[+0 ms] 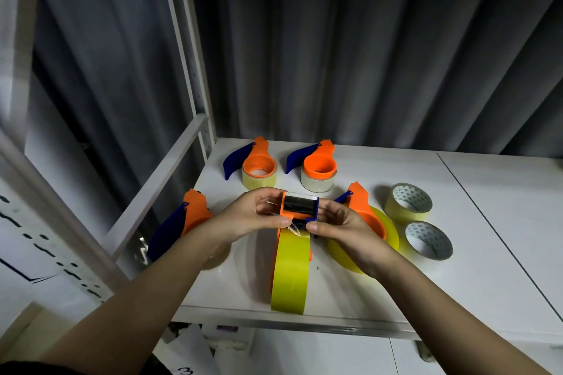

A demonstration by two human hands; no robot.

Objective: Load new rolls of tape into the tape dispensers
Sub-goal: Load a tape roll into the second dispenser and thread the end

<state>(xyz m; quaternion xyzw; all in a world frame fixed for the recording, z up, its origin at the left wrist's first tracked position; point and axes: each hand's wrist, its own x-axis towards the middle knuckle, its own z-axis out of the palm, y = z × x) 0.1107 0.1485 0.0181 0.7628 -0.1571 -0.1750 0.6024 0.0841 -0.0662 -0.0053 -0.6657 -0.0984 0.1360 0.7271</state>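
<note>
Head view: both hands work on one orange dispenser [300, 207] standing on edge at centre of the white surface [457, 253], a yellow-green tape roll [291, 271] mounted in it. Left hand [249, 216] grips the dispenser head from 9 o'clock, fingers curled over its top. Right hand [341, 225] grips from 3 o'clock; thumb and forefinger pinch the clear tape end [295, 229] just below the black roller. Loaded dispensers lie at 11 o'clock [257, 166], 12 o'clock [318, 169], 9 o'clock [185, 219] and 3 o'clock [365, 216]. Two loose rolls [408, 202] [428, 240] lie at 3 o'clock, beyond the right hand.
</note>
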